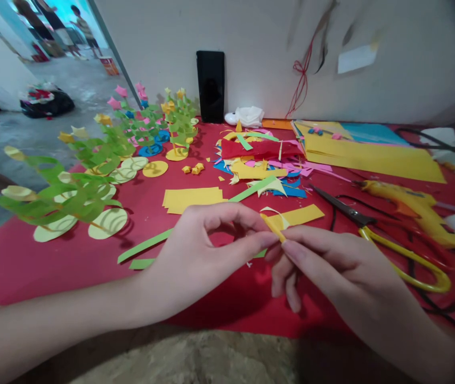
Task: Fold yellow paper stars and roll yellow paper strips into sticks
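Between the fingertips of both hands is a narrow folded strip of yellow paper (pixel 274 228), held above the red tabletop. My left hand (pixel 219 234) pinches its left side with thumb and forefinger. My right hand (pixel 327 261) pinches the lower right end, its other fingers curled beneath. Behind the hands lie a stack of yellow paper pieces (pixel 193 199) and another yellow paper strip (pixel 305 214). Green paper strips (pixel 145 245) lie partly hidden under my left hand. Several small folded yellow stars (pixel 193 169) sit farther back.
Paper flowers on round bases (pixel 107 222) stand along the left. Paper scraps (pixel 259 160) are heaped at the back middle. Scissors with yellow handles (pixel 371 224) and a yellow glue gun (pixel 415 205) lie at right. A black phone (pixel 210 85) leans on the wall.
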Motion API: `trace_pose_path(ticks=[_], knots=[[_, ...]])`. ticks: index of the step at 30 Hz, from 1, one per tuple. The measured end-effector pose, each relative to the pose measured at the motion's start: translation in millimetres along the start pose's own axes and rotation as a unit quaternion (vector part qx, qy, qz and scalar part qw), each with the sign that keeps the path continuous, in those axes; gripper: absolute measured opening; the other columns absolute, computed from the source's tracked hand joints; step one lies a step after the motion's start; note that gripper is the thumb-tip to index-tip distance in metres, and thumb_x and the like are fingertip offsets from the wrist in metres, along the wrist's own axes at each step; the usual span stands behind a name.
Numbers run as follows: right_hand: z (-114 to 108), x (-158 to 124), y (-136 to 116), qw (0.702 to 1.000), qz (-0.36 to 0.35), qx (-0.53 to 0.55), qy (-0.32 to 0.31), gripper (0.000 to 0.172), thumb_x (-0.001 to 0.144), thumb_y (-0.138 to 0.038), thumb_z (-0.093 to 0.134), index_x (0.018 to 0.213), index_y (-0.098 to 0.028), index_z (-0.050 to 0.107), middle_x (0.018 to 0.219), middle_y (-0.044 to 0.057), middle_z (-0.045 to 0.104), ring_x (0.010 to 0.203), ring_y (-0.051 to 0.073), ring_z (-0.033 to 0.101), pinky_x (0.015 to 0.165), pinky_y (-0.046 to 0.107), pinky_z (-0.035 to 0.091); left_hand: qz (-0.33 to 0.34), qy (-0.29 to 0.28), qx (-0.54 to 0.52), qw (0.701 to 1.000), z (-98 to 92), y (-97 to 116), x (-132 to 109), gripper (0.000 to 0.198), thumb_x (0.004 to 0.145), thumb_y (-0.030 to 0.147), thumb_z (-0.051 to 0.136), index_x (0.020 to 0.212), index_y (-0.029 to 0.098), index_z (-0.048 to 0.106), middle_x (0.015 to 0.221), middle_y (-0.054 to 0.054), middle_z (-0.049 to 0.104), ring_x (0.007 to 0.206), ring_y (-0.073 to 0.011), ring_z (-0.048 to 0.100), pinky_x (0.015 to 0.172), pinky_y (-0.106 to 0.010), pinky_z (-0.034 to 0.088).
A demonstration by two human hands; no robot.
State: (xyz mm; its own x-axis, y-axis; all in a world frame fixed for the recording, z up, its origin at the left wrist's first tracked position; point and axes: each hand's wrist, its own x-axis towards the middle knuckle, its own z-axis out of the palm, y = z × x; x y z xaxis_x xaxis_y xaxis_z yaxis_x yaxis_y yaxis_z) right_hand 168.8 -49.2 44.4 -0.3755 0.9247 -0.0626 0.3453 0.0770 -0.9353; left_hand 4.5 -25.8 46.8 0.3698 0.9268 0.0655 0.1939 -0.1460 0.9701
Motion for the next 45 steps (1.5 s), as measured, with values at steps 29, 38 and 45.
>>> trace_pose_path(ticks=[29, 38, 45], knots=[[3, -3, 2, 0.942, 0.123, 0.294, -0.102, 0.026, 0.086, -0.028, 0.04, 0.067, -0.018, 0.053, 0.054, -0.002, 0.059, 0.04, 0.005, 0.052, 0.042, 0.016, 0.041, -0.004, -0.088, -0.057, 0.995, -3.9, 1, -6, 0.005, 0.082, 0.017, 0.051, 0.078, 0.016, 0.055, 0.07, 0.004, 0.055, 0.069, -0.0065, 0.053, 0.065, -0.014, 0.044], [-9, 3, 4, 0.953, 0.067, 0.296, 0.007, 0.025, 0.087, -0.032, 0.038, 0.071, -0.019, 0.051, 0.058, 0.0, 0.062, 0.044, 0.01, 0.056, 0.044, 0.019, 0.046, -0.02, -0.061, -0.054, 0.997, -0.8, 5, -6, 0.006, 0.079, 0.017, 0.055, 0.073, 0.016, 0.057, 0.068, 0.006, 0.054, 0.066, -0.0039, 0.051, 0.065, -0.01, 0.042], [-11, 6, 1, 0.934, 0.1, 0.34, -0.037, 0.032, 0.088, -0.033, 0.032, 0.071, -0.017, 0.053, 0.054, 0.001, 0.061, 0.04, 0.01, 0.055, 0.042, 0.019, 0.043, -0.011, -0.007, -0.023, 1.0, -5.7, -4, 4, 0.01, 0.078, 0.021, 0.056, 0.072, 0.019, 0.064, 0.07, 0.003, 0.063, 0.066, -0.0075, 0.055, 0.06, -0.013, 0.044]])
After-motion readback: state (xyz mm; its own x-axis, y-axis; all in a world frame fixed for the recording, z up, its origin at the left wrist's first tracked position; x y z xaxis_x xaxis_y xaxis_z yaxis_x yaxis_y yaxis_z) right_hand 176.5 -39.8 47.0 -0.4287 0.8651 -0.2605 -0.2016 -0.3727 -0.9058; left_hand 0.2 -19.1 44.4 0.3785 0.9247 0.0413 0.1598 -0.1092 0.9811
